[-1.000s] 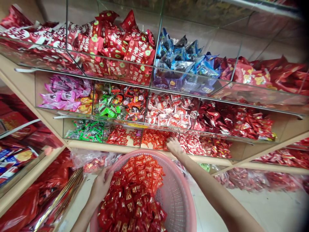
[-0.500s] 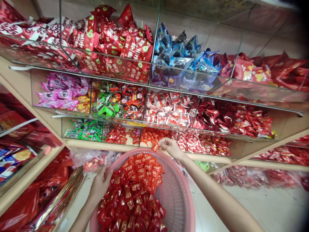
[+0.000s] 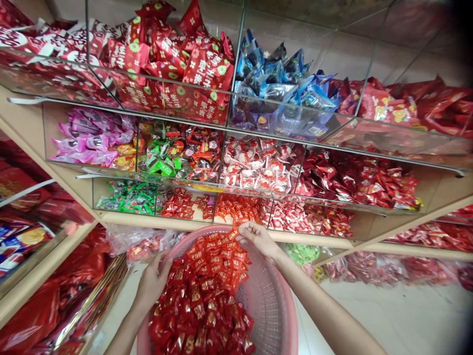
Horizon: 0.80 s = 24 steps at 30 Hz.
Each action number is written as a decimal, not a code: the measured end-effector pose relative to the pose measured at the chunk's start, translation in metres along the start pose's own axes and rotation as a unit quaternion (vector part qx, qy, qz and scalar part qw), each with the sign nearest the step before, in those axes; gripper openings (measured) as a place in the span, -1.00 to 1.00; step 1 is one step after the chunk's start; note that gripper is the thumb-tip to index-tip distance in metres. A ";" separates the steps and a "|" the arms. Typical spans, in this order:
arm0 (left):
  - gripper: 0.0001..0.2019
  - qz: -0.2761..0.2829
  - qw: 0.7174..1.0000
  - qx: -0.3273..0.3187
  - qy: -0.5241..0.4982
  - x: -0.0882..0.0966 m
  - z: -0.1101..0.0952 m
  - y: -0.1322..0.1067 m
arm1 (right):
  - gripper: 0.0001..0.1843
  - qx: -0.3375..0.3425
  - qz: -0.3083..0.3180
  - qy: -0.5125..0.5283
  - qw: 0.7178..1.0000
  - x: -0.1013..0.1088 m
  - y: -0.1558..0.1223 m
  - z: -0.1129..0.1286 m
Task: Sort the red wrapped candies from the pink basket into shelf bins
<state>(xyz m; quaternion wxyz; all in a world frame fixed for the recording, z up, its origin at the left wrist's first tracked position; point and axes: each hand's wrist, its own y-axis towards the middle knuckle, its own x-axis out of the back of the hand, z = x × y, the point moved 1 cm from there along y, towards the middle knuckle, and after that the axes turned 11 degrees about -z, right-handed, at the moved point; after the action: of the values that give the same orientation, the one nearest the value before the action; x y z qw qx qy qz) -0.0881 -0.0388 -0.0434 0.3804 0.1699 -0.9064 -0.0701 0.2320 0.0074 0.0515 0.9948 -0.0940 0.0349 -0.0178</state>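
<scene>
A round pink plastic basket (image 3: 284, 305) with perforated walls holds many small wrapped candies. Dark red ones (image 3: 207, 310) fill its near side, and orange-red ones (image 3: 218, 259) with pale lettering lie at its far side. My left hand (image 3: 152, 281) grips the basket's left rim. Over the far rim, my right hand (image 3: 256, 239) pinches an orange-red wrapped candy (image 3: 235, 231), partly hidden by the fingertips. Just beyond that hand, a bottom-shelf compartment contains similar orange-red candies (image 3: 238, 208).
Tiered wooden shelves with clear dividers hold red snack bags (image 3: 166, 59), blue packets (image 3: 281, 84), purple packets (image 3: 92, 138) and green candies (image 3: 129, 197). Bagged goods (image 3: 395, 268) lie beneath on the tiled floor (image 3: 369, 315). A slanted wooden shelf edge (image 3: 48, 266) runs along the left.
My right hand has come down and back from the bottom-shelf compartment to over the basket's far rim, with the candy in its fingers. My left hand stays on the rim.
</scene>
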 end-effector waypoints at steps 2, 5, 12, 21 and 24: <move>-0.60 -0.009 1.000 -0.010 0.022 0.003 -0.004 0.000 | -0.56 -0.011 0.006 0.015 1.000 -0.006 -0.009 -0.006; -0.58 -0.036 0.997 -0.051 0.043 0.010 -0.026 -0.001 | -0.60 -0.024 0.026 0.041 0.999 -0.019 -0.025 -0.015; -0.61 0.162 0.964 0.017 -0.211 0.003 -0.101 -0.022 | -0.66 -0.058 0.038 0.110 0.991 -0.051 -0.057 -0.033; -0.73 0.188 0.957 0.041 -0.215 -0.002 -0.109 -0.037 | -0.63 -0.073 0.021 0.102 0.992 -0.052 -0.067 -0.042; -0.74 0.210 0.954 0.029 -0.211 0.001 -0.113 -0.038 | -0.67 -0.024 0.020 0.041 0.999 -0.050 -0.067 -0.042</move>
<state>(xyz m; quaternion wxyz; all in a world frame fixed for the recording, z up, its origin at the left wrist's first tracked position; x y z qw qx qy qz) 0.0018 -0.0741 0.0264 0.1815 -0.0313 -0.9829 0.0036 0.1772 -0.0645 0.0265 0.9902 -0.1159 0.0783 -0.0005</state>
